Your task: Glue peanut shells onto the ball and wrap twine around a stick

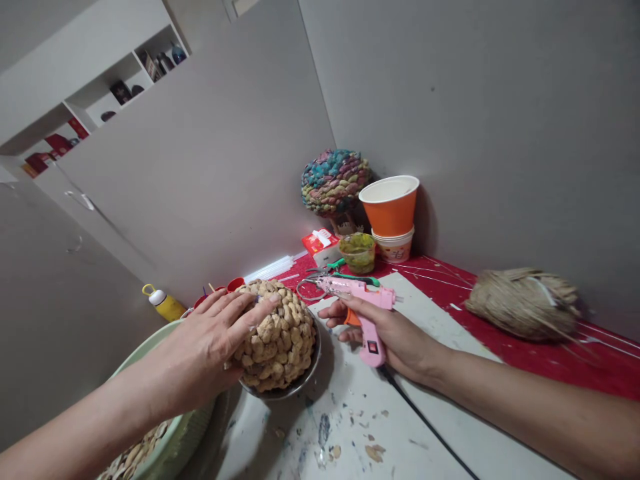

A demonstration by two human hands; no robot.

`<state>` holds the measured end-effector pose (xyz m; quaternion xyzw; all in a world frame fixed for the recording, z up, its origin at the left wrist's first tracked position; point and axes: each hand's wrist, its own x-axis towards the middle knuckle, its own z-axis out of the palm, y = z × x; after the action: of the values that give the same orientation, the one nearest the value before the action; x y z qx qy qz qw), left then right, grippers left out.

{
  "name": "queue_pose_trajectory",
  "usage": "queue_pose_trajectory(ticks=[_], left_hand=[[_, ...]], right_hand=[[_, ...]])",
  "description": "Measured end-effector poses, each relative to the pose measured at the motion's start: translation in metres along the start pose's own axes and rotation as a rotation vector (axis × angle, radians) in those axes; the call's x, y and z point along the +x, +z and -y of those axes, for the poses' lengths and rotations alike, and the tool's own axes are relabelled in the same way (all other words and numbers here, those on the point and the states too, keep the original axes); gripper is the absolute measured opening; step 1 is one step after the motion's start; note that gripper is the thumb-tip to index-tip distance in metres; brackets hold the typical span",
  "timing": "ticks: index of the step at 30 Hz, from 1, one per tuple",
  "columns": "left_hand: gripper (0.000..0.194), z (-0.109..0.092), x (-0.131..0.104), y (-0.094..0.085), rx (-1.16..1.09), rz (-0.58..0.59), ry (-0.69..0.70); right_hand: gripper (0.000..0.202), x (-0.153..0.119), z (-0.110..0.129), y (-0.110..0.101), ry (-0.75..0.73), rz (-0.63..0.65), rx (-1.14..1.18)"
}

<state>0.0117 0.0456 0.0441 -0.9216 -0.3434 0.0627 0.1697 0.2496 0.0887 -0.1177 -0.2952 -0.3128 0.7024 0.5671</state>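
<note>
Left hand [210, 343] lies flat on the peanut-shell ball [277, 337]; right hand [395, 333] grips the pink glue gun [361, 303], nozzle aimed leftward at it.

The left hand [207, 347] lies flat on a ball of peanut shells [277, 337] sitting in a metal bowl [300, 381]. The right hand [395, 333] grips a pink glue gun [363, 300] just beside it, above the bench [400, 427].

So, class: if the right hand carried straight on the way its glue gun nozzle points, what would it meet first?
Probably the scissors just beyond the glue gun in the right hand, though depth is unclear.
</note>
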Motion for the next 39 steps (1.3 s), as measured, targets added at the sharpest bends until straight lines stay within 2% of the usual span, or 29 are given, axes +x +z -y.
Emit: queue_pose_trajectory(ticks=[7, 10, 15, 19, 21, 24, 29, 34, 39], left_hand=[[0.093, 0.004, 0.002, -0.003, 0.023, -0.014, 0.013], [0.096, 0.008, -0.003, -0.005, 0.014, -0.057, -0.002], [0.091, 0.014, -0.017, -0.006, 0.026, -0.232, -0.026], [0.087, 0.011, -0.032, -0.003, 0.129, -0.433, -0.104], [0.09, 0.006, -0.041, 0.005, 0.198, -0.535, -0.142], [0.098, -0.004, -0.057, 0.025, 0.293, -0.648, -0.194], [0.092, -0.024, -0.071, 0.056, 0.381, -0.838, -0.185], [0.07, -0.035, -0.073, 0.063, 0.401, -0.898, -0.138], [0.042, -0.041, -0.068, 0.083, 0.366, -0.942, -0.08]], right_hand=[[0.024, -0.001, 0.001, -0.001, 0.012, 0.027, -0.02], [0.024, -0.001, 0.001, 0.0, -0.006, 0.034, -0.018], [0.022, -0.001, 0.002, 0.001, -0.011, 0.017, -0.009], [0.019, -0.001, 0.001, 0.002, -0.016, -0.006, 0.002], [0.016, -0.002, 0.001, 0.004, 0.004, -0.025, 0.031], [0.017, -0.003, 0.0, 0.006, 0.026, -0.033, 0.041], [0.024, 0.0, -0.006, 0.0, 0.012, -0.02, -0.04], [0.03, 0.001, -0.011, -0.005, 0.058, 0.009, -0.05], [0.038, -0.014, -0.002, 0.013, 0.145, 0.141, 0.002]])
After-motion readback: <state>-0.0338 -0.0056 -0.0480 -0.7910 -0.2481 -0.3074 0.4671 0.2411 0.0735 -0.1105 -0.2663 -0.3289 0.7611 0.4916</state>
